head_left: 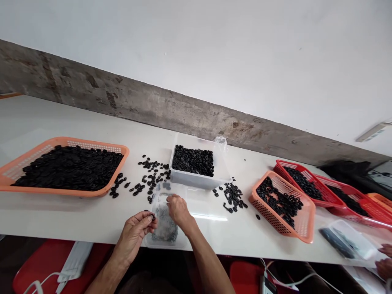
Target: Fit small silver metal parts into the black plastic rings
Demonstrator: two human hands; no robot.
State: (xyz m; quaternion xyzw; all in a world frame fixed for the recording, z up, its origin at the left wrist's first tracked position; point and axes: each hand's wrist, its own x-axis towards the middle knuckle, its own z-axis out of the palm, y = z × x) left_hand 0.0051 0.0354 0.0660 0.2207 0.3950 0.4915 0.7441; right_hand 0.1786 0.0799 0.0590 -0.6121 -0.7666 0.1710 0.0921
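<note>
My left hand is near the front edge of the white table, fingers pinched on a small black ring. My right hand reaches into a small clear plastic box holding tiny grey parts, its fingers curled together over them. What those fingers hold is hidden. Loose black rings lie scattered just beyond the box. Behind them stands a clear tub filled with black rings.
A large orange basket of black rings sits at the left. A smaller orange basket and red baskets with rings stand at the right, beside another clear box. Another person's hands show at the far right edge.
</note>
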